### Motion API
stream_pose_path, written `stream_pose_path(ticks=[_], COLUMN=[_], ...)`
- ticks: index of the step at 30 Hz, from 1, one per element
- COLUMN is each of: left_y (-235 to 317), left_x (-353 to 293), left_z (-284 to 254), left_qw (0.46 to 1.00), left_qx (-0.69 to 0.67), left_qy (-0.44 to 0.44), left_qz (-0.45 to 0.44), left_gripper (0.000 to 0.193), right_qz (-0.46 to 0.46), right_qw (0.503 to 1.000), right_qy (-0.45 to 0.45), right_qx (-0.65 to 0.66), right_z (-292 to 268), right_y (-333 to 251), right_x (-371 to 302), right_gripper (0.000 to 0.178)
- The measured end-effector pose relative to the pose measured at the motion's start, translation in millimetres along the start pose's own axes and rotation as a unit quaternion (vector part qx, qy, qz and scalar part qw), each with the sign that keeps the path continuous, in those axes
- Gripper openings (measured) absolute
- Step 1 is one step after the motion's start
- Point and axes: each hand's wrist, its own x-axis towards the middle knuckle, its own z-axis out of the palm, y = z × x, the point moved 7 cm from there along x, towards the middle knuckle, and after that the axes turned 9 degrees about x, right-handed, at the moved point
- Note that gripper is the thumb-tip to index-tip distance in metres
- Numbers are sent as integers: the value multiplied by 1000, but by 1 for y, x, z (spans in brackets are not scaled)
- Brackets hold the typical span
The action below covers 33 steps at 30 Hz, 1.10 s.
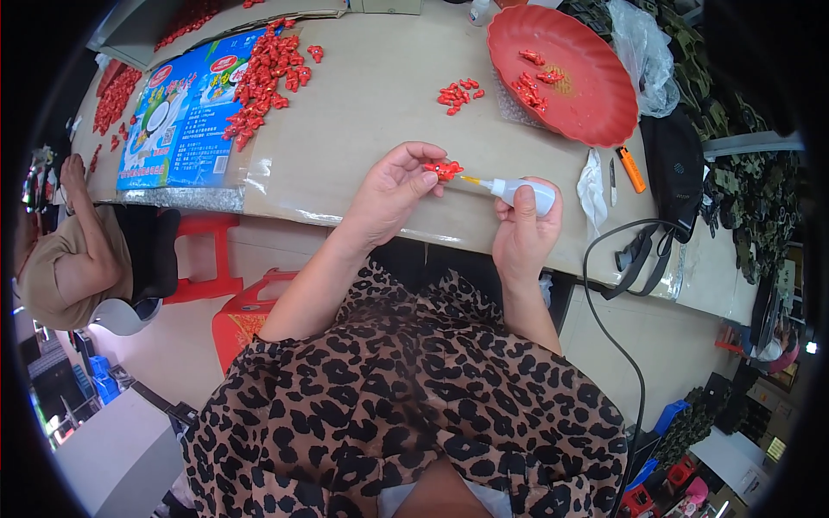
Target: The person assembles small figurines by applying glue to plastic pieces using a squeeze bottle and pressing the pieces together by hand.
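A: Looking down from our head, where was our red bit [446,169]?
B: We pinched it in our left hand [390,192], at the fingertips, left of the bottle [528,198].
A: What did our right hand [523,237] do?
B: We had it wrapped round the bottle, which lay long ways from right to left. Its thin tip [472,180] pointed at the red bit.
A: Did they touch?
B: We couldn't tell; they were very close. Our left hand was nearer the bit.

The red piece [447,170] looks glossy, the bottle [506,187] and dish [598,97] smooth plastic, the tabletop [371,86] matt.
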Motion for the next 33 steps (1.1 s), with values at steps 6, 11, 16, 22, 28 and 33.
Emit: stream_pose_path(ticks=[6, 11, 16, 22, 28, 33], left_y=[1, 0, 2, 1, 1, 1], left_x=[0, 0, 1, 1, 1, 0], left_z=[0, 0, 1, 0, 0, 0], left_qw=[1000, 1000, 1000, 1000, 1000, 1000], left_qx=[14, 14, 8, 13, 6, 7], left_qy=[1, 2, 6, 4, -3, -3], left_qz=[1, 2, 0, 4, 4, 5], left_gripper=[26, 26, 26, 27, 27, 27], right_qz=[3, 3, 3, -2, 3, 2], right_qw=[1000, 1000, 999, 999, 999, 999], right_qy=[0, 1, 1, 5, 3, 4], right_qx=[-10, -26, -40, -40, -37, -37], right_z=[-1, -2, -1, -1, -3, -3], right_y=[2, 2, 1, 0, 2, 2], right_x=[1, 0, -1, 1, 0, 1], right_gripper=[20, 21, 21, 20, 21, 22])
